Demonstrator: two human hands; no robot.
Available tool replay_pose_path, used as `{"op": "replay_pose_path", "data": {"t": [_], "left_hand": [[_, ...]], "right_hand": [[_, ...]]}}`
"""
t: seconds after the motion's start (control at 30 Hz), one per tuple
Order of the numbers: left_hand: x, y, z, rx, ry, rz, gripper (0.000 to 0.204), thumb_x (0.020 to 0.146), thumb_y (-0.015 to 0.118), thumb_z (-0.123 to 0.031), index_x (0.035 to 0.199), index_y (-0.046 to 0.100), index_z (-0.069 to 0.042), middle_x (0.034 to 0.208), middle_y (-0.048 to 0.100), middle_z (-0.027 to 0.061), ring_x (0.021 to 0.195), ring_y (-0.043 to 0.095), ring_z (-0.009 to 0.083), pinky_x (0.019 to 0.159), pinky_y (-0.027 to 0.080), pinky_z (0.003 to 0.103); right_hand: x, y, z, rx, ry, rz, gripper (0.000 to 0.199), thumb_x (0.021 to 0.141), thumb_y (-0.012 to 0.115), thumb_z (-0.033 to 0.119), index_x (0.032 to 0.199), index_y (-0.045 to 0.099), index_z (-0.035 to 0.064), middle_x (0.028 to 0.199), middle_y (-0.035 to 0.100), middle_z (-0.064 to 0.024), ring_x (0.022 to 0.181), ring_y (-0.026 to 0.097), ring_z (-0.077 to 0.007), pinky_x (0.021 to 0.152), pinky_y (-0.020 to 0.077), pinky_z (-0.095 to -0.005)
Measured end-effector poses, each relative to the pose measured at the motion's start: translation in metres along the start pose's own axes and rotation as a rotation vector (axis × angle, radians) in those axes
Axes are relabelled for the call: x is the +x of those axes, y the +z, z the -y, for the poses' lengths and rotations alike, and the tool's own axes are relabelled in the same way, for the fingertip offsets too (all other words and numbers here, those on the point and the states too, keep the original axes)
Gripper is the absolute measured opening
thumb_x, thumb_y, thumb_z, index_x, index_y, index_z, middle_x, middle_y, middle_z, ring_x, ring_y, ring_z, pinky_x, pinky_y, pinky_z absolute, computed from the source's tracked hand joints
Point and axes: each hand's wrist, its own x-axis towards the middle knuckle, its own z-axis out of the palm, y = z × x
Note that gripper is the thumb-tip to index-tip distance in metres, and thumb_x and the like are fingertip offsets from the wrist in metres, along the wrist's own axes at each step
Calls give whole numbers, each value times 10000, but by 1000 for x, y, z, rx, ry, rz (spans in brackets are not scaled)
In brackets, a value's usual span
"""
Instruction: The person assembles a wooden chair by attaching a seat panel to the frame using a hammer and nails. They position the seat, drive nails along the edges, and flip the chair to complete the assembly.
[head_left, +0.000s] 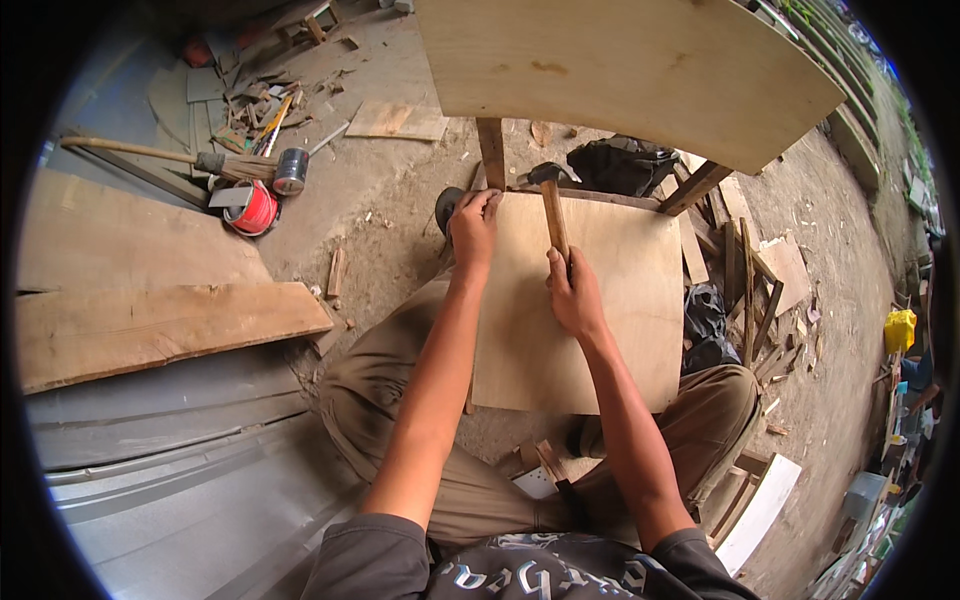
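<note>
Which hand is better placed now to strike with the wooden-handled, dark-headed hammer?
The right hand, probably: it grips the hammer, while the left hand is at the far-left corner of the lower flat, pale plywood panel.

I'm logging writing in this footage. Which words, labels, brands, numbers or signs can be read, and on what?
Dark T-shirt: large pale lettering; I won't copy it out.
Red bucket: pale marking, too blurred to read.
Claw hammer, lower plywood panel: no legible text.
</note>
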Motion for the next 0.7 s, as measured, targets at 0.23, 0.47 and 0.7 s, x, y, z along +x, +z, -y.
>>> {"op": "replay_pose_path", "data": {"t": [0.23, 0.47, 0.7], "left_hand": [[-4, -1, 5, 1, -33, -34, 136, 859, 675, -59, 980, 725, -21, 935, 674, 156, 859, 653, 344, 753, 513, 396], [-4, 0, 6, -31, -65, -32, 146, 861, 683, -117, 957, 747, -28, 896, 690, 134, 835, 668, 314, 747, 518, 379], [-5, 0, 2, -116, -133, -43, 163, 857, 709, -133, 966, 748, -19, 932, 706, 147, 867, 678, 307, 779, 517, 361]], "right_hand": [[1, 2, 4, -81, 10, 34, 254, 1035, 508, 266, 1001, 531, 15, 655, 567, -118, 547, 545, -236, 511, 421, -375], [-3, 5, 24, -307, -203, 57, 192, 1017, 514, 176, 1109, 466, 15, 704, 613, -269, 675, 595, -496, 549, 421, -526], [-4, 11, 35, -363, -205, 92, 227, 1013, 518, 172, 1141, 441, 1, 717, 621, -275, 697, 593, -514, 564, 415, -557]]}}
